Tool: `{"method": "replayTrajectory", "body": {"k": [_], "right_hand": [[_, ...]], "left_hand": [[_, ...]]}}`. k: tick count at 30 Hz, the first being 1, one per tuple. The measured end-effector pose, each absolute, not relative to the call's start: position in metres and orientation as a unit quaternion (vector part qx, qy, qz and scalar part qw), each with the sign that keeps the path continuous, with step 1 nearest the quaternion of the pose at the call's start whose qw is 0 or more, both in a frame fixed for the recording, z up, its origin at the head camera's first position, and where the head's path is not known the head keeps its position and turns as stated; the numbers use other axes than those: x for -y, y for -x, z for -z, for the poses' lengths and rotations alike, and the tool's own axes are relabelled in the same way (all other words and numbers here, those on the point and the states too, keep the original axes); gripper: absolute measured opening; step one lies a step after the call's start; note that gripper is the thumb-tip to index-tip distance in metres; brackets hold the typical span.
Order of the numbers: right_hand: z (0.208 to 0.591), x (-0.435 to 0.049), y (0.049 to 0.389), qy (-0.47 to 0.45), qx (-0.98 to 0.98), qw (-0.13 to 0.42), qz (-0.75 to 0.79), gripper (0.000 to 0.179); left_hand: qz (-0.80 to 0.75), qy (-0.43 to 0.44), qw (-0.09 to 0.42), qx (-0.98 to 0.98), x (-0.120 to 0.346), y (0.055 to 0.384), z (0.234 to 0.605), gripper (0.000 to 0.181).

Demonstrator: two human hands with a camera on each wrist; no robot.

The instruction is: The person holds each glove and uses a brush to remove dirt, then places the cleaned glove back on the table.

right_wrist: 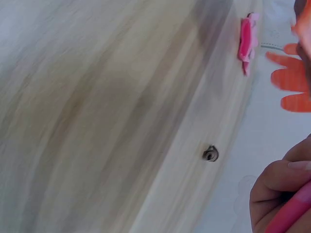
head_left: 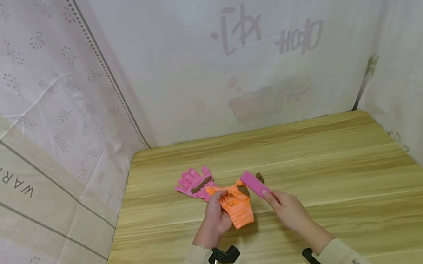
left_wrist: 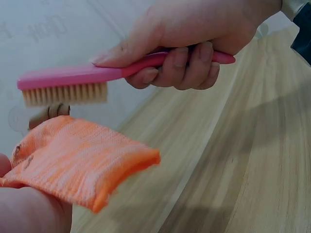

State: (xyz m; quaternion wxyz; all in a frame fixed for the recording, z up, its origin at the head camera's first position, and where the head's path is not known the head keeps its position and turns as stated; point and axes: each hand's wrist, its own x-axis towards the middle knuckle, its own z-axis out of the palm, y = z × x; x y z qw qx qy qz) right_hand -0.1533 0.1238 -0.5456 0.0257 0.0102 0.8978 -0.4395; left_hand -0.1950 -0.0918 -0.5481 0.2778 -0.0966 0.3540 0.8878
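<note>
Your left hand was clamped on the orange glove, its thumb lying over the knit on the left side of that glove. The glove's cuff hung free of your grip, pointing back toward you, and a brown patch showed near the glove's right edge. To the right of the orange glove, your right hand was wrapped round the handle of the pink brush, thumb pressed along its back. The brush's bristles faced down just above the orange glove; you couldn't tell whether they touched it. A pink glove lay on the wooden table, beyond the orange glove to its left. A small brown roll stood beyond the orange glove to its right.
</note>
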Motion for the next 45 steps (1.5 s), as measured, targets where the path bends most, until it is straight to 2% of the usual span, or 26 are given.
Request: {"method": "replayTrajectory", "body": {"k": [3,10,19,33,45], "right_hand": [[0.539,-0.118,0.151,-0.007,-0.892,0.023,0.451,0.053],[0.529,-0.102,0.147,0.042,-0.894,0.025,0.445,0.049],[0.536,-0.103,0.150,0.024,-0.912,0.028,0.409,0.051],[0.542,-0.115,0.155,0.006,-0.908,0.027,0.419,0.055],[0.547,-0.121,0.157,-0.012,-0.904,0.027,0.426,0.059]], "left_hand": [[-0.892,0.097,0.266,-0.353,0.091,0.196,0.547,0.050],[-0.888,0.093,0.268,-0.361,0.089,0.196,0.545,0.033],[-0.886,0.095,0.268,-0.367,0.084,0.195,0.541,0.046],[-0.892,0.098,0.236,-0.373,0.082,0.195,0.546,0.035],[-0.885,0.070,0.268,-0.375,0.084,0.194,0.544,0.042]]}}
